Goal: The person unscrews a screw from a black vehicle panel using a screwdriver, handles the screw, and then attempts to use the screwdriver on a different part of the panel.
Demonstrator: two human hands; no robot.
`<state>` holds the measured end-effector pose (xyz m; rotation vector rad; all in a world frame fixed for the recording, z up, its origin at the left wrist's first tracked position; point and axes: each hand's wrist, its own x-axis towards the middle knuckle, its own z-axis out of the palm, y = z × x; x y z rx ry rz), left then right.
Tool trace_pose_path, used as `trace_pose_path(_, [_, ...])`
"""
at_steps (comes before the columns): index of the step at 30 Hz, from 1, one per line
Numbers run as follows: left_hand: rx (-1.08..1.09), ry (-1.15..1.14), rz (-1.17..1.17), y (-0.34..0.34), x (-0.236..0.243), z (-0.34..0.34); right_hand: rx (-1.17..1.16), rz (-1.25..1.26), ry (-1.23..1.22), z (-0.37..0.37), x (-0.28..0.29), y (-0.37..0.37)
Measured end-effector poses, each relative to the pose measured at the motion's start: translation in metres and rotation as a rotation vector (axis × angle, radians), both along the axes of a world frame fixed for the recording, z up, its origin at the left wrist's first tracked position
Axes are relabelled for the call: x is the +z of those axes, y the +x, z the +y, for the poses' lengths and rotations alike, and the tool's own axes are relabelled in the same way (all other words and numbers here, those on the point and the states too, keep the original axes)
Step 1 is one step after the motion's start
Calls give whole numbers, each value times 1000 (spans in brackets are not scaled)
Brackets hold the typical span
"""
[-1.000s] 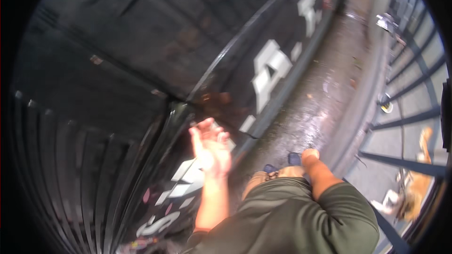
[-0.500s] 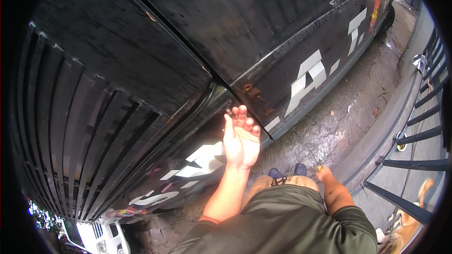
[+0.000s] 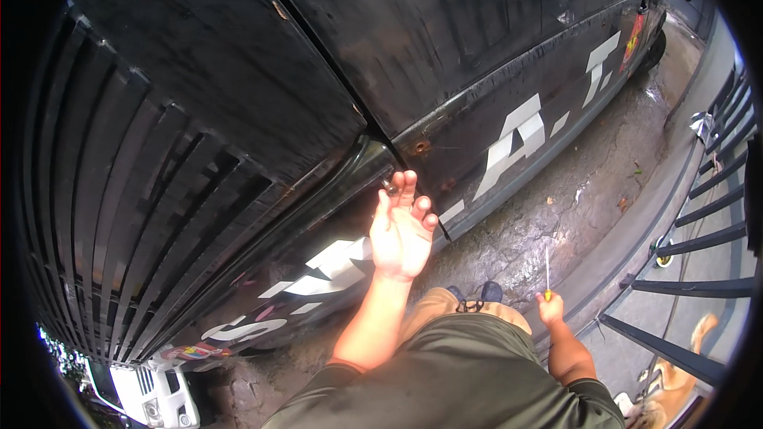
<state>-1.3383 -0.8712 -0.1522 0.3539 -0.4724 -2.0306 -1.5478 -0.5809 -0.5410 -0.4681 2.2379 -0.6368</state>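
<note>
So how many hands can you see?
2: the left hand, palm showing, in front of the dark vehicle, and the right hand, lower right, holding a yellow-handled screwdriver.

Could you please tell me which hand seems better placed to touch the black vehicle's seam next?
Probably the left hand: it is raised in front of the black vehicle, appearing close to the seam. The right hand is lower, off to the side, and grips a yellow-handled tool.
</note>
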Motion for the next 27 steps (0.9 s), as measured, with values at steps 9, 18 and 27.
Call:
trace_pose_path(9, [-67, -231, -53, 8, -25, -13, 129, -78, -941, -150, 192, 52])
trace_pose_path(18, [-22, -759, -514, 44, -46, 19, 718, 188, -1096, -206, 363, 112])
trace_pose_path(27, [84, -1086, -869, 123, -90, 21, 388, 110, -935, -258, 416, 124])
